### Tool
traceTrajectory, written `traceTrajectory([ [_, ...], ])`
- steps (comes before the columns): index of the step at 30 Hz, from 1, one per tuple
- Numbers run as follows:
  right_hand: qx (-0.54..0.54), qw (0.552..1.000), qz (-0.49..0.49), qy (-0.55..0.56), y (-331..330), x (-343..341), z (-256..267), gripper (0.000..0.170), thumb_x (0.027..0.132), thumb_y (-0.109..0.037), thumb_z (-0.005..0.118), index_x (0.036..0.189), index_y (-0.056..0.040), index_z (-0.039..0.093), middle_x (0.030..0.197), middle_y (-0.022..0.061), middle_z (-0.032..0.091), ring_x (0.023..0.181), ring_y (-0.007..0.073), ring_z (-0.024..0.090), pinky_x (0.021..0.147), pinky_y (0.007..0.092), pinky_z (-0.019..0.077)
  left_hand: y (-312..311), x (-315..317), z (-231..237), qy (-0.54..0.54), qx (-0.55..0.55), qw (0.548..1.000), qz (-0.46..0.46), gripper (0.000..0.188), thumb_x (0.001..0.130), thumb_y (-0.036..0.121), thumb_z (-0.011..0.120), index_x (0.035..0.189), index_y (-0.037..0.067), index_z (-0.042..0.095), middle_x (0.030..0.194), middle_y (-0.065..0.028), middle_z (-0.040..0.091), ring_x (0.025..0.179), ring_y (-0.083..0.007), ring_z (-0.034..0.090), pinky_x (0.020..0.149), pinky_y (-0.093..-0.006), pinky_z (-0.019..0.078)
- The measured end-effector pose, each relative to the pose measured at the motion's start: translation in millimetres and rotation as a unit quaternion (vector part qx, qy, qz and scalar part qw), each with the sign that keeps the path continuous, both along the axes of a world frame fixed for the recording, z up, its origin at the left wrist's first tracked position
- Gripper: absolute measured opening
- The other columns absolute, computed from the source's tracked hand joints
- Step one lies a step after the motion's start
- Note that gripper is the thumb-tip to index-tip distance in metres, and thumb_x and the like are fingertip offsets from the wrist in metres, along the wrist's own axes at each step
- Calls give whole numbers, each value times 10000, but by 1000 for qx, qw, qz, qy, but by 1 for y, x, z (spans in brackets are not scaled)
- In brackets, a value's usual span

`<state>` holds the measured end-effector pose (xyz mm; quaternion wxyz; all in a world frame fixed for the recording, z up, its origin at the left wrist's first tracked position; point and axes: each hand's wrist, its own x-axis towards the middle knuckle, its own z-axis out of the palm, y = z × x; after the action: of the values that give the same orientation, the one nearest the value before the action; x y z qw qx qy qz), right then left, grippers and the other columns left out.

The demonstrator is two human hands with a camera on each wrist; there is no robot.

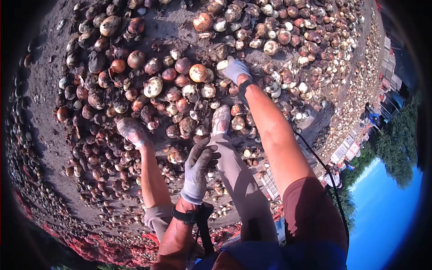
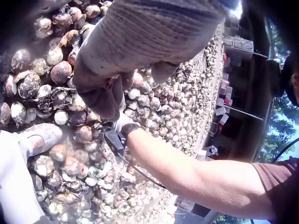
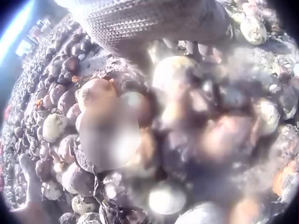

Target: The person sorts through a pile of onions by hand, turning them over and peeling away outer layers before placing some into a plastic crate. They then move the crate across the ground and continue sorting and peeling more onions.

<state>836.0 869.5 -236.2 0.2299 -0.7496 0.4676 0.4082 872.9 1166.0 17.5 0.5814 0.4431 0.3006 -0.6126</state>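
Observation:
In the head view my right hand [image 1: 236, 70], in a pale glove, reaches out over the onion pile and grips a pale onion [image 1: 222, 65] at its fingertips. The right wrist view has the glove [image 3: 154, 28] at the top, with a pale onion [image 3: 175, 72] close under it; the fingers are mostly hidden there. My left hand [image 1: 196, 168], in a grey glove with dirt-dark fingers, hangs nearer my body above the onions, loosely bent and holding nothing. A large orange onion [image 1: 198, 73] and a whitish one [image 1: 153, 87] lie left of the right hand.
Onions with loose dry skins cover the ground. My dusty shoes [image 1: 220, 119] stand among them. A black cable [image 1: 321, 162] runs beside my right arm. A white crate [image 1: 270, 183] is behind that arm; stacked crates [image 1: 344, 148] and red sacks [image 1: 99, 247] lie farther off.

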Motion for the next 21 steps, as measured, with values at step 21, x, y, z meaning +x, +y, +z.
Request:
traceTrajectory([
  [21, 378, 602, -567, -416, 67, -2, 151, 403, 872, -237, 686, 1222, -61, 593, 1055, -4, 664, 946, 108, 630, 844, 253, 503, -18, 35, -9, -43, 1, 999, 32, 632, 949, 352, 599, 1459, 60, 367, 1222, -92, 588, 1028, -195, 629, 869, -333, 498],
])
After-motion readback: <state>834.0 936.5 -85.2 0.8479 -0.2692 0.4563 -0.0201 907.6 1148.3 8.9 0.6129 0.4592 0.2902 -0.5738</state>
